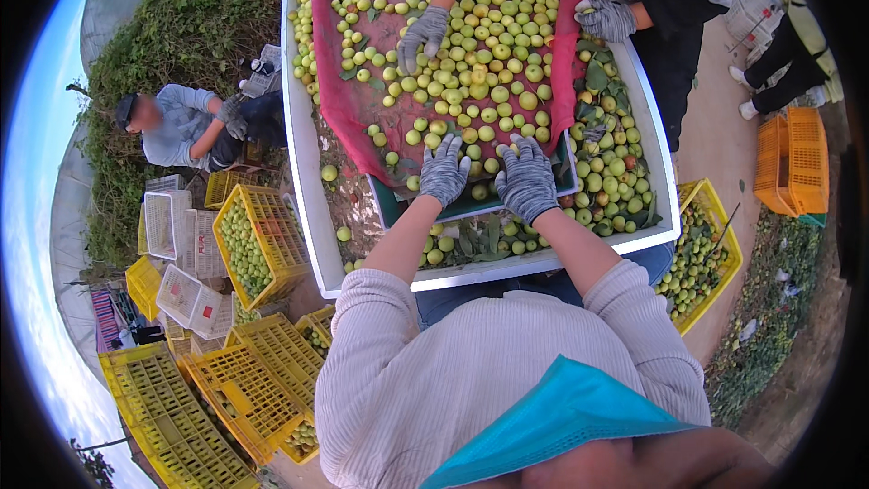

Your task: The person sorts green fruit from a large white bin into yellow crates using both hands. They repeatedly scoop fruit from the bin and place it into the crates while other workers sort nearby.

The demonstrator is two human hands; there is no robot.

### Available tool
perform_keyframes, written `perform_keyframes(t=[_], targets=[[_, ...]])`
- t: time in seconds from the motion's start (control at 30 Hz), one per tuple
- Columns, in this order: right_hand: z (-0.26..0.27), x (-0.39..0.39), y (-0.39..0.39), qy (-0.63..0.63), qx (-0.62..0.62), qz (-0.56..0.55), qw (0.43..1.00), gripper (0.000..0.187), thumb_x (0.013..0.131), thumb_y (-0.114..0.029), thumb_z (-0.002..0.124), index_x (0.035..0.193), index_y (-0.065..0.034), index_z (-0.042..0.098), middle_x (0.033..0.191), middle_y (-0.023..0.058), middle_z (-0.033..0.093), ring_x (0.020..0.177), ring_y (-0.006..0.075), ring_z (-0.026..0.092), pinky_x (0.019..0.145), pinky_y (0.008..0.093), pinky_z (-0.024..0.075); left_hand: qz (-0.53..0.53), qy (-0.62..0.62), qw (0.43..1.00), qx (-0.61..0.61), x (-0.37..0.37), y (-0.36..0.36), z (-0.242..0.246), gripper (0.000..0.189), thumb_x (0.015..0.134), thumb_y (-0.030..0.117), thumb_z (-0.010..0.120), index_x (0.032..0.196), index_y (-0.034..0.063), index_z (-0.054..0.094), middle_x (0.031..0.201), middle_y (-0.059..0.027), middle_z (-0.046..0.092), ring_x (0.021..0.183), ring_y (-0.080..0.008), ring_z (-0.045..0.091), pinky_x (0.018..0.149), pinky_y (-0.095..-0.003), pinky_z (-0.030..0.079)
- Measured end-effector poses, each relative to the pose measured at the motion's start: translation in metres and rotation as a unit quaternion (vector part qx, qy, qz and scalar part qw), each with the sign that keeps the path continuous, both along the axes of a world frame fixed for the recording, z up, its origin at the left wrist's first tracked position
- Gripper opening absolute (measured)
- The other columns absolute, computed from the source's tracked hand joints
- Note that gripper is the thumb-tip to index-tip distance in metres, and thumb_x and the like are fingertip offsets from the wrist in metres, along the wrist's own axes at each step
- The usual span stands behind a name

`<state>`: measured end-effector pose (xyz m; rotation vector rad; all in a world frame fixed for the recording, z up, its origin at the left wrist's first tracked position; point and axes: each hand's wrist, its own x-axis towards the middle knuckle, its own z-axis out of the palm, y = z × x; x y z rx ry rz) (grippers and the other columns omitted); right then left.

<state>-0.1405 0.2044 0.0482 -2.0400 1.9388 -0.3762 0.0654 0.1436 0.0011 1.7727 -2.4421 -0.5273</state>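
Both my hands wear grey striped knit gloves and lie over the near end of a red cloth point(346, 115) spread in a white-rimmed bin point(489, 276). My left hand point(445, 173) has its fingers apart among small round green fruits point(485, 75), with nothing seen in its grasp. To its right, my right hand point(528, 180) reaches its spread fingertips to more fruits; its palm side is hidden. Below the hands is the edge of a dark green tray point(468, 207) under the cloth. Loose fruits and leaves point(614, 170) fill the bin's right side.
Across the bin, a co-worker's gloved hand point(422, 39) touches the fruits; their other glove point(605, 20) rests by the right rim. A seated person point(197, 122) is at left. Yellow crates point(261, 244) crowd the left; another fruit-filled crate point(699, 258) and orange crates point(791, 159) stand right.
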Motion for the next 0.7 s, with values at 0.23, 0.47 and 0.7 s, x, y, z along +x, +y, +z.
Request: perform_keyframes(t=[0.23,0.47,0.7], targets=[[-0.015,-0.012,-0.023,-0.031,0.121,0.134,0.983,0.063,0.086,-0.027,0.067,0.144,-0.0122,0.048,0.158,0.0131,0.031,0.147,0.0316,0.030,0.118,0.0451,0.0323,-0.091,-0.014,0.977,0.191,-0.018,0.059,0.065,0.065,0.094,0.053,0.057,0.145,0.0145,0.048,0.146,-0.0146,0.050,0.131,-0.0304,0.052,0.109,-0.0435,0.041],[-0.035,-0.037,-0.093,-0.080,-0.136,-0.005,0.987,0.042,0.086,-0.015,0.063,0.127,-0.0088,0.058,0.137,0.0126,0.053,0.128,0.0325,0.049,0.110,0.0442,0.0408,-0.114,-0.089,0.985,0.094,-0.033,0.063,0.076,0.058,0.085,0.055,0.065,0.122,0.0108,0.066,0.116,-0.0118,0.067,0.110,-0.0290,0.063,0.095,-0.0438,0.049],[-0.055,-0.027,-0.120,0.015,0.071,0.063,0.995,0.044,0.088,-0.025,0.068,0.125,-0.0067,0.053,0.131,0.0267,0.050,0.117,0.0444,0.057,0.097,0.0493,0.0504,-0.115,-0.063,0.987,0.088,-0.021,0.061,0.058,0.053,0.082,0.052,0.069,0.114,0.0098,0.067,0.109,-0.0118,0.067,0.106,-0.0295,0.065,0.091,-0.0440,0.051]])
